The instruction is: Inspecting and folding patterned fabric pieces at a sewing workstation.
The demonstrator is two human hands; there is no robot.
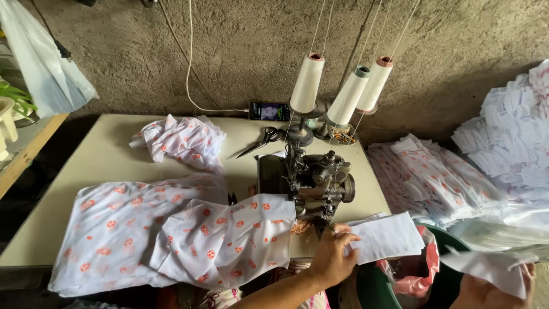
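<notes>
A dark overlock sewing machine (311, 180) stands on the cream table (86, 166). My left hand (330, 258) is just below the machine's front and grips the edge of a white cloth piece (389, 236) that sticks out to the right. At the bottom right corner, my right hand (486, 294) holds another white cloth piece (492, 268) over the bin. White fabric with orange prints (171, 234) lies spread across the table's front, left of the machine.
Three white thread cones (343, 88) stand behind the machine, with scissors (260, 140) and a phone (269, 110) near them. A crumpled printed cloth (183, 140) lies at the back. Stacks of cut fabric (434, 177) fill the right. A green bin (374, 286) holds a red bag (420, 274).
</notes>
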